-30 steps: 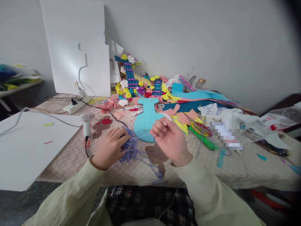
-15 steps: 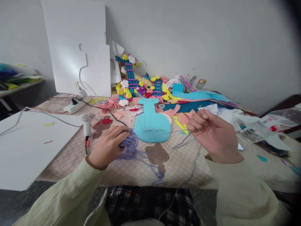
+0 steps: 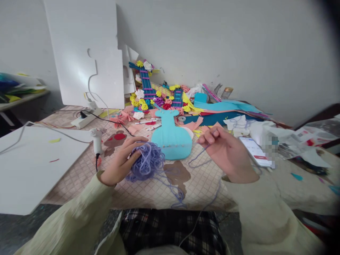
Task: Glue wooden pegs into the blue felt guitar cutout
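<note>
My left hand point(image 3: 123, 161) is closed round one side of a loose tangle of lilac yarn point(image 3: 149, 160), its fingers partly hidden behind the strands. To the right, my right hand point(image 3: 224, 150) is raised above the table with fingertips pinched on a strand of yarn point(image 3: 199, 158), which loops down below them. Between the hands lies a light blue guitar-shaped cutout point(image 3: 171, 136), flat on the cloth, with a row of small pegs or beads across its body and more at its head. Loose yarn point(image 3: 180, 198) trails along the table's front edge.
A white glue gun point(image 3: 97, 141) stands left of the yarn, near a power strip point(image 3: 87, 118) with cords. Paper flowers and small decorated guitars point(image 3: 148, 85) lean at the back. A lit phone point(image 3: 256, 152) and plastic bags point(image 3: 316, 134) lie at the right; a white board point(image 3: 32, 166) at left.
The yarn tangle has been lifted and turned, so more of it shows beside my left hand. My right hand has moved left and slightly down, uncovering the phone.
</note>
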A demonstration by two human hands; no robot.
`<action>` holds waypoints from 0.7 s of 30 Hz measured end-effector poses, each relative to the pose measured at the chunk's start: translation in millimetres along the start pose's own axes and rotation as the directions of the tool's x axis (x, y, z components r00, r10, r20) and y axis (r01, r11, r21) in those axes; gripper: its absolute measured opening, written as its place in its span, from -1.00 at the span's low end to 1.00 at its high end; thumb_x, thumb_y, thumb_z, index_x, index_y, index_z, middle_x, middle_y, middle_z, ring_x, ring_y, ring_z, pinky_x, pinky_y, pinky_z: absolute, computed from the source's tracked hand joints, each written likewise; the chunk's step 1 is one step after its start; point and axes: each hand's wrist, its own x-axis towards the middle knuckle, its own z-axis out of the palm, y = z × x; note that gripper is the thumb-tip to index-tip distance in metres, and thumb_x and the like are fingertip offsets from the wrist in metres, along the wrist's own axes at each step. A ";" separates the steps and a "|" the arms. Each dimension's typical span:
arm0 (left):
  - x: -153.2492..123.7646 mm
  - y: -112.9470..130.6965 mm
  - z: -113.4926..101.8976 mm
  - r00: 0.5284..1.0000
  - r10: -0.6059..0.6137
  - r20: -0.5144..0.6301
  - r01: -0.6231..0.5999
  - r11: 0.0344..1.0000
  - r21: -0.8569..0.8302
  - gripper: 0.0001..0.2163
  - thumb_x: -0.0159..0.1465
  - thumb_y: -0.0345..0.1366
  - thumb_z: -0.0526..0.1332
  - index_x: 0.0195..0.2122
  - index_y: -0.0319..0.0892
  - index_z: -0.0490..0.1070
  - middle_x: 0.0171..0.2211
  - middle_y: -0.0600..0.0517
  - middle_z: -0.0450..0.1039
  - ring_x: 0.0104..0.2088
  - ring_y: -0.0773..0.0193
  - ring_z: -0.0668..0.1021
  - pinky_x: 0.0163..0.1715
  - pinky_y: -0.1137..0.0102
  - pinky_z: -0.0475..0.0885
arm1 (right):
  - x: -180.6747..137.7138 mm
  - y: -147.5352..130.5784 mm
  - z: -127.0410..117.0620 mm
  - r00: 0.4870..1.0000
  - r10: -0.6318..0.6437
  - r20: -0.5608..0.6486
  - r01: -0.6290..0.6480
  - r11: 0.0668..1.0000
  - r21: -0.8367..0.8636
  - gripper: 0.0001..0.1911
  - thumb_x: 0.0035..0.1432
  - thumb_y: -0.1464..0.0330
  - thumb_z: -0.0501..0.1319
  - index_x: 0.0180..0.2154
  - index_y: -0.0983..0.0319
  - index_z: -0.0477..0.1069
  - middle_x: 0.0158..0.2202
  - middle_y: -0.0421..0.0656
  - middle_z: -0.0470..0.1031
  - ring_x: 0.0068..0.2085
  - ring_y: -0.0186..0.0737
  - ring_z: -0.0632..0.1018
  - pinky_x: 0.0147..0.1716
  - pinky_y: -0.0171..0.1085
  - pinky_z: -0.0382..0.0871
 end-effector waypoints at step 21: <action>-65.0 6.1 22.0 0.965 -0.251 0.079 0.235 0.957 0.167 -0.72 0.13 -0.18 0.19 -0.14 -0.14 0.30 -0.17 -0.04 0.39 -0.14 0.19 0.44 -0.11 0.26 0.37 | -14.5 33.4 13.8 0.994 0.068 0.083 -0.060 0.994 -0.092 -0.79 0.17 0.28 0.07 -0.47 0.22 0.30 -0.56 -0.26 0.31 -0.51 -0.38 0.38 -0.44 -0.31 0.29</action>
